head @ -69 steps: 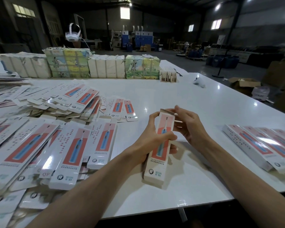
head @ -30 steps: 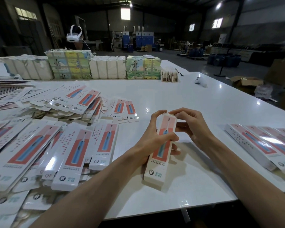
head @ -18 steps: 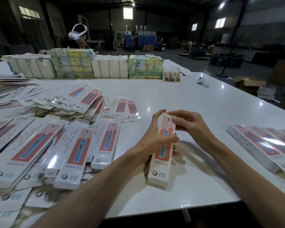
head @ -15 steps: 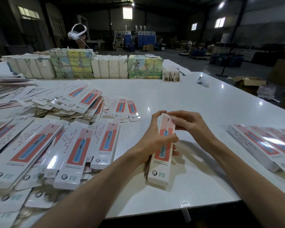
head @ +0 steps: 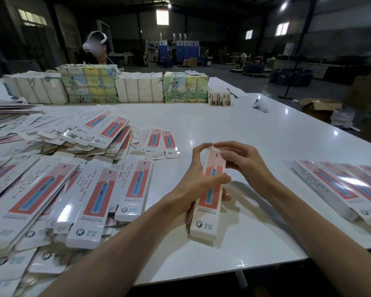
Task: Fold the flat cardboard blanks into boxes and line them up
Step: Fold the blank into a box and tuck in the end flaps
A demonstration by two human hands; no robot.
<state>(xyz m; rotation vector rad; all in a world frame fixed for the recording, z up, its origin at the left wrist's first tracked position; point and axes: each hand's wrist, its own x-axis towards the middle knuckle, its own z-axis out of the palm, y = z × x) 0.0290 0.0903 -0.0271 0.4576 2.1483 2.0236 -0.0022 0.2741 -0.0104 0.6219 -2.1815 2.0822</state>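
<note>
White-and-coral box [head: 210, 189], blue toothbrush print; white table [head: 234, 125]

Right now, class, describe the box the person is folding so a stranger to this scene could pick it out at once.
Find the large white table, with flat blanks heaped on its left and finished boxes lined up on its right. Between them is one long pink-and-white box: the left hand grips its middle, the right hand pinches its far end. It alone is in hands.

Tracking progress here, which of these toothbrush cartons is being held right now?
The middle carton: left hand grips its body, right hand pinches its top end. Flat blanks lie left, finished boxes lie right, untouched.
</note>
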